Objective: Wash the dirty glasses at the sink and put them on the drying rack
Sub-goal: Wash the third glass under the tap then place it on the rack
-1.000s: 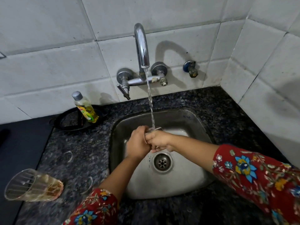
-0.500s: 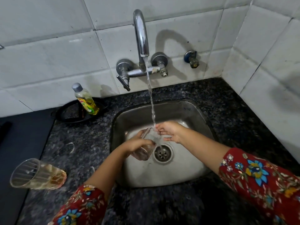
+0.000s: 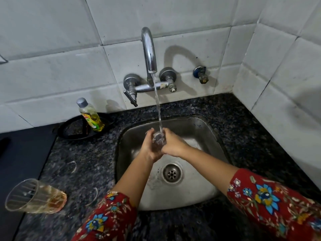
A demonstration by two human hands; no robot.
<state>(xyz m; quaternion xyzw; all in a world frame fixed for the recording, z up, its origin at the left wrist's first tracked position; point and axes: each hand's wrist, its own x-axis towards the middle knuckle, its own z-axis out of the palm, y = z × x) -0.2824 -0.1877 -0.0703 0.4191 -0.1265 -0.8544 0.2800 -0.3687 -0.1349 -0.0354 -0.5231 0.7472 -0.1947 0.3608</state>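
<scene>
Glass [image 3: 158,140] at frame centre, over sink [image 3: 206,126], under tap [image 3: 149,49] stream: you are mid-rinse. Left hand [image 3: 149,146] and right hand [image 3: 171,145] both wrap around it. Second glass [image 3: 34,196], lower left on counter [image 3: 78,153], still holds amber dregs, unwashed. Rack not in view; nothing visibly racked. Judgement: early stage.

I see the tap [image 3: 149,49] on the wall behind the sink [image 3: 205,129], both hands holding a glass [image 3: 158,139] between them over the basin, a bottle [image 3: 90,114] behind-left on the counter [image 3: 83,153], and another glass [image 3: 34,196] lying front-left.
</scene>
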